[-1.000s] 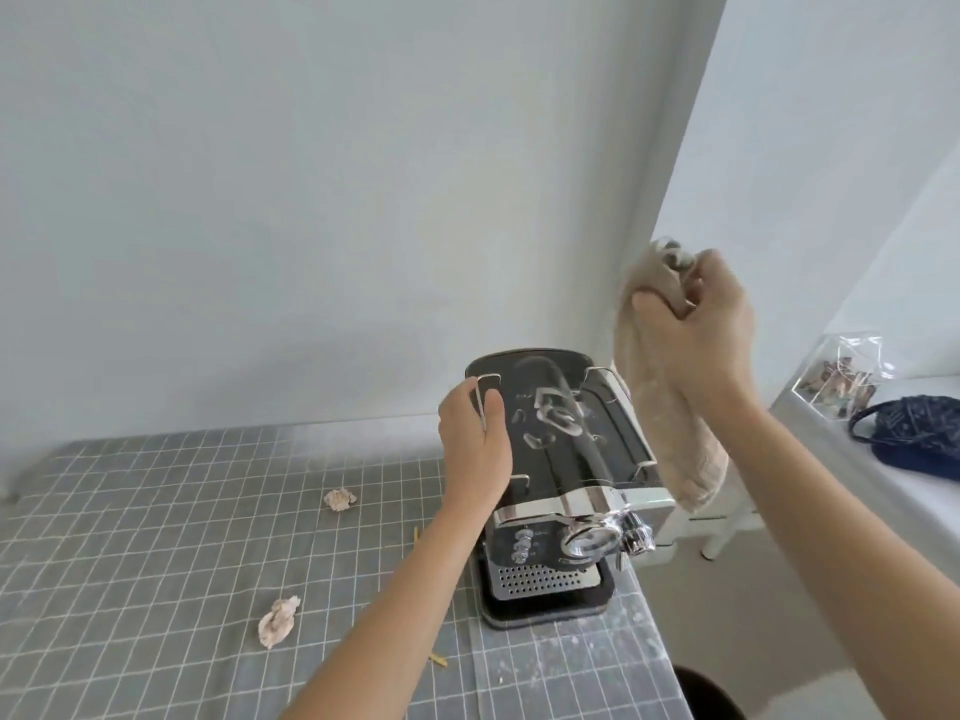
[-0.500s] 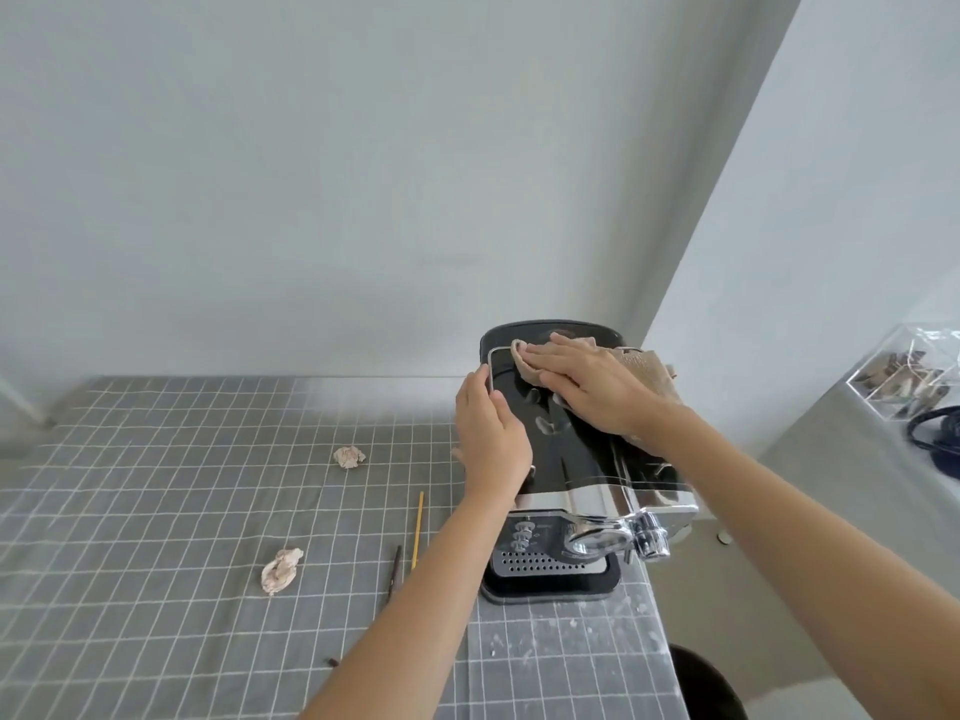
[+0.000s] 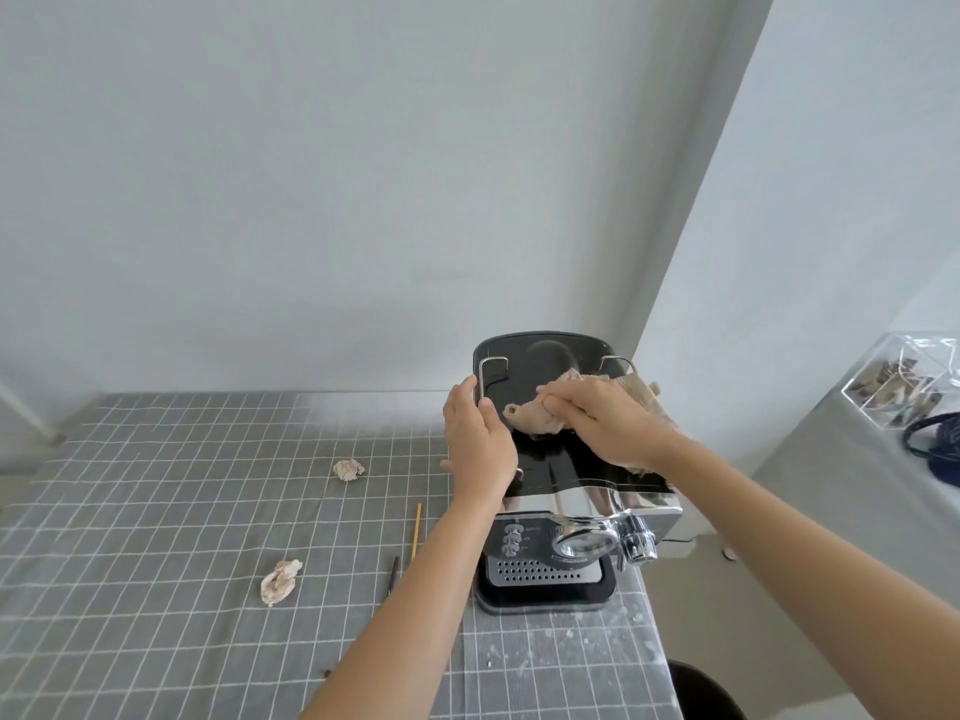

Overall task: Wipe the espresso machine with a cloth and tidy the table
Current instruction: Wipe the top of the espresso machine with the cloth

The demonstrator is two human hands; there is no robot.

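A black and chrome espresso machine (image 3: pixel 540 356) stands at the right end of the table. My right hand (image 3: pixel 605 426) presses a beige cloth (image 3: pixel 535 420) flat against the machine's glossy black top. My left hand (image 3: pixel 478 449) grips the machine's left upper edge, fingers wrapped over the side. Two crumpled paper scraps lie on the table: the far scrap (image 3: pixel 349 469) and the near scrap (image 3: pixel 280 582). A yellow stick (image 3: pixel 416 530) and a dark stick (image 3: pixel 393 574) lie just left of the machine.
The table wears a grey grid-pattern cloth (image 3: pixel 156 511), with white specks near its front right corner (image 3: pixel 566 652). Walls stand close behind and to the right. A side surface at right holds a clear box (image 3: pixel 904 379) and a dark blue bag (image 3: pixel 935 449).
My right hand brought the cloth down from the air onto the machine's top, then slid it toward me and bunched it. My left hand stayed on the machine's left edge.
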